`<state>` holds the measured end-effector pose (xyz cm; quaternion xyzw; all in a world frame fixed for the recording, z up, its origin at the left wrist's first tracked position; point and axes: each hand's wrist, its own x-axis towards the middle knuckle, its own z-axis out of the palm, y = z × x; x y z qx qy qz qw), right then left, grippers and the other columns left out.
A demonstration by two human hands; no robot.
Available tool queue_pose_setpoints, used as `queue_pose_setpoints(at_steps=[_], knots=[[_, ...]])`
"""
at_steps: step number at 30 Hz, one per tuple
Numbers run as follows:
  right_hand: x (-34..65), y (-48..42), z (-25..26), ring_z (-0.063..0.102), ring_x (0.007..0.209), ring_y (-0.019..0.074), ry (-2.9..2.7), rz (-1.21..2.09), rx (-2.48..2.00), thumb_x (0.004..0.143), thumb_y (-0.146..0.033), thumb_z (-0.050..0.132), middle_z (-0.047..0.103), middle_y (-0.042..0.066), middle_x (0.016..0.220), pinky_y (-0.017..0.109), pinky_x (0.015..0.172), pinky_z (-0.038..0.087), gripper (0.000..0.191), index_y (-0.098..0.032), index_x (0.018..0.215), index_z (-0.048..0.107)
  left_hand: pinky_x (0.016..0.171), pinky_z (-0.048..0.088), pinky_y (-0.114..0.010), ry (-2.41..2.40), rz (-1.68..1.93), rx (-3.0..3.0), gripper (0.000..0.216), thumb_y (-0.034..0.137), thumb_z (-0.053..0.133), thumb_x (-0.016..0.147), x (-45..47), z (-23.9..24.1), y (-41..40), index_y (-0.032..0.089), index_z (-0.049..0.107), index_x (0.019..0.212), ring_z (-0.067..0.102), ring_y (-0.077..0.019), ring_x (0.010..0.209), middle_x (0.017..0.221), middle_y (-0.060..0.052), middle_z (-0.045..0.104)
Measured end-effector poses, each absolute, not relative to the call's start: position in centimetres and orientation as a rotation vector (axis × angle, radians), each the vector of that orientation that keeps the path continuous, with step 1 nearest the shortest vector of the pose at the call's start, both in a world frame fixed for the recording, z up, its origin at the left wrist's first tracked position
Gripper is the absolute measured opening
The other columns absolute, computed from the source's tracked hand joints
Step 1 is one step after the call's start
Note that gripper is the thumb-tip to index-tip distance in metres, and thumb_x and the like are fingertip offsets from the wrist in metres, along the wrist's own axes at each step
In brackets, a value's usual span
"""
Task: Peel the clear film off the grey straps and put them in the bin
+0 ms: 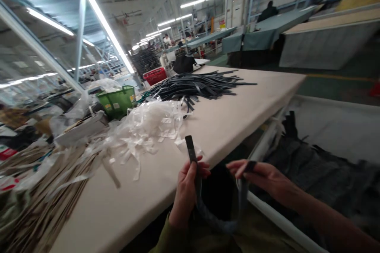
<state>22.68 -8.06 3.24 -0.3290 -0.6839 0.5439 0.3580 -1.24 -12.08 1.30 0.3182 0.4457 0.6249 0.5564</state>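
A dark fabric strip (pixel 215 221) hangs in a U between my two hands at the table's front edge. My left hand (pixel 187 184) pinches it near one end, and that end sticks up above the thumb. The other end is gripped by my right hand (pixel 264 176), out past the edge on the right, with thumb and fingers closed around it. Beyond my left hand, a pile of white translucent strips (pixel 154 120) lies on the table (pixel 237 114). Farther back rests a thick bundle of dark strips (pixel 198 85).
Brown strips (pixel 62 189) spread over the table's left side. A green basket (pixel 117 101) and a red basket (pixel 154 76) stand behind. To the right, below table height, a white-railed bin (pixel 317 174) holds dark fabric. Other work tables and a seated person (pixel 268 11) are in the background.
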Motion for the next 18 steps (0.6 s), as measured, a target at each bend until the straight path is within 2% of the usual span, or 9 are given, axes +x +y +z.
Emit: queue_pose_setpoints(at_steps=[1, 2, 4, 6, 7, 11, 13, 16, 18], knots=[[21.8, -7.5, 3.8, 0.064, 0.112, 0.0314, -1.69, 1.465, -0.793, 0.089, -0.05, 0.065, 0.069, 0.012, 0.124, 0.045, 0.098, 0.051, 0.032, -0.021, 0.09, 0.078, 0.071, 0.05, -0.026, 1.042, 1.381, 0.818, 0.042, 0.047, 0.063, 0.089, -0.2, 1.1, -12.5, 0.013, 0.068, 0.113, 0.066, -0.0142, 0.072, 0.091, -0.009, 0.075], [21.1, -7.1, 4.2, 0.062, 0.114, 0.03, -1.597, 1.509, -0.749, 0.088, -0.051, 0.067, 0.064, 0.011, 0.131, 0.044, 0.1, 0.049, 0.033, -0.02, 0.091, 0.077, 0.072, 0.049, -0.026, 1.027, 1.294, 0.886, 0.041, 0.047, 0.06, 0.091, 0.5, 1.1, -12.8, 0.013, 0.068, 0.113, 0.066, -0.0144, 0.074, 0.091, -0.009, 0.075], [19.8, -6.4, 4.5, 0.066, 0.102, 0.025, -1.486, 1.604, -0.664, 0.085, -0.054, 0.069, 0.061, 0.011, 0.137, 0.039, 0.092, 0.052, 0.037, -0.019, 0.092, 0.076, 0.074, 0.049, -0.026, 1.002, 1.15, 1.013, 0.039, 0.046, 0.058, 0.093, 1.5, 1.6, -13.0, 0.013, 0.07, 0.109, 0.065, -0.0153, 0.077, 0.089, -0.007, 0.074], [18.9, -6.2, 4.4, 0.068, 0.089, 0.0202, -1.43, 1.664, -0.622, 0.085, -0.057, 0.069, 0.064, 0.01, 0.131, 0.034, 0.081, 0.055, 0.04, -0.019, 0.094, 0.076, 0.079, 0.049, -0.028, 1.024, 1.078, 1.1, 0.04, 0.047, 0.056, 0.093, 2.0, 2.2, -12.9, 0.013, 0.07, 0.109, 0.066, -0.0181, 0.085, 0.092, -0.007, 0.074], [18.5, -6.3, 4.4, 0.067, 0.088, 0.0196, -1.415, 1.663, -0.617, 0.085, -0.056, 0.069, 0.067, 0.01, 0.127, 0.033, 0.08, 0.054, 0.04, -0.018, 0.095, 0.076, 0.084, 0.05, -0.029, 1.045, 1.075, 1.14, 0.04, 0.048, 0.056, 0.093, 2.2, 2.4, -12.7, 0.015, 0.069, 0.112, 0.066, -0.0204, 0.092, 0.099, -0.007, 0.074], [17.9, -7.1, 4.4, 0.063, 0.108, 0.0223, -1.388, 1.502, -0.594, 0.09, -0.049, 0.067, 0.073, 0.008, 0.11, 0.035, 0.098, 0.046, 0.033, -0.018, 0.096, 0.077, 0.103, 0.044, -0.034, 1.061, 1.162, 1.248, 0.051, 0.048, 0.061, 0.089, 3.6, 2.3, -11.8, 0.022, 0.059, 0.133, 0.057, -0.0262, 0.121, 0.131, -0.007, 0.065], [18.4, -7.6, 4.7, 0.063, 0.107, 0.0222, -1.369, 1.469, -0.583, 0.09, -0.05, 0.066, 0.073, 0.008, 0.107, 0.036, 0.1, 0.045, 0.034, -0.017, 0.094, 0.077, 0.099, 0.047, -0.034, 1.059, 1.145, 1.258, 0.047, 0.049, 0.057, 0.091, 4.5, 1.9, -11.7, 0.021, 0.061, 0.129, 0.06, -0.026, 0.117, 0.126, -0.007, 0.067], [20.5, -8.5, 5.6, 0.067, 0.093, 0.0209, -1.324, 1.486, -0.605, 0.089, -0.055, 0.065, 0.073, 0.009, 0.105, 0.036, 0.091, 0.051, 0.04, -0.017, 0.09, 0.077, 0.086, 0.05, -0.031, 1.085, 1.016, 1.392, 0.038, 0.048, 0.051, 0.094, 5.8, 1.3, -12.3, 0.018, 0.069, 0.107, 0.064, -0.0239, 0.099, 0.102, -0.007, 0.072], [22.5, -9.1, 6.3, 0.067, 0.093, 0.0218, -1.322, 1.414, -0.612, 0.09, -0.054, 0.065, 0.075, 0.008, 0.099, 0.038, 0.092, 0.052, 0.039, -0.017, 0.088, 0.077, 0.08, 0.049, -0.029, 1.067, 0.921, 1.518, 0.036, 0.048, 0.049, 0.095, 6.7, 0.9, -13.0, 0.019, 0.07, 0.093, 0.063, -0.0221, 0.089, 0.09, -0.006, 0.071]])
